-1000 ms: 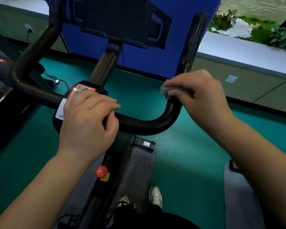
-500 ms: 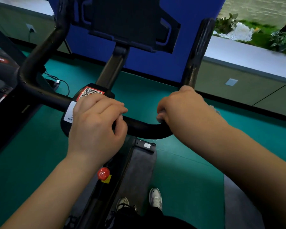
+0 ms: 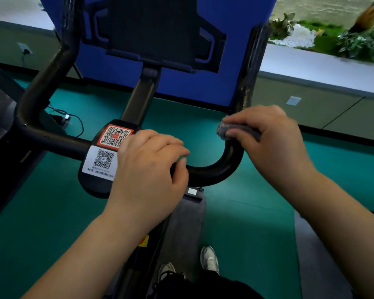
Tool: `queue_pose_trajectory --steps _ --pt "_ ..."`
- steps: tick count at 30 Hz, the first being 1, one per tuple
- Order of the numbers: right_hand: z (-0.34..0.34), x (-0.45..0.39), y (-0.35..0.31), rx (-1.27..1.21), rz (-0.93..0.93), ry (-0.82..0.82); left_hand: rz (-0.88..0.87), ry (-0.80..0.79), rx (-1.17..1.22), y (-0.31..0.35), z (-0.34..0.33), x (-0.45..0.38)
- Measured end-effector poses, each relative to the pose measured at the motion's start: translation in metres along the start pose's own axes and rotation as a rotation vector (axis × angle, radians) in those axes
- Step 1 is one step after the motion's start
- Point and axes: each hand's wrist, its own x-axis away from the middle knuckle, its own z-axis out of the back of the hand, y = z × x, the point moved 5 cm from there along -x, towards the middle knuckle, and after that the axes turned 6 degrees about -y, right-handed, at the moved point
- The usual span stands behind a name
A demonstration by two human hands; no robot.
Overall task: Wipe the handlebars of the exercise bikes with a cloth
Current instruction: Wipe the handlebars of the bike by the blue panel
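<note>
Head view: the handlebar point(image 3: 212, 171) is being gripped by the left hand point(image 3: 148, 167); the grey cloth point(image 3: 235, 131) is being clasped against its right bend by curled fingers of the right hand point(image 3: 272, 143).

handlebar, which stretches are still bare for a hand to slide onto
Free: the left bend and upright of the handlebar, and its right upright above the cloth. Crowded: the crossbar, where the left hand grips beside the QR stickers, and the right bend under the right hand.

Cloth point(image 3: 235, 131) on handlebar point(image 3: 222, 169), right bend.
</note>
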Motion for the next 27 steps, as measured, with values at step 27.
queue_pose_trajectory --steps 27 --pt "-0.001 -0.059 0.082 -0.426 0.330 0.033 0.524 -0.091 0.106 0.065 -0.046 -0.080"
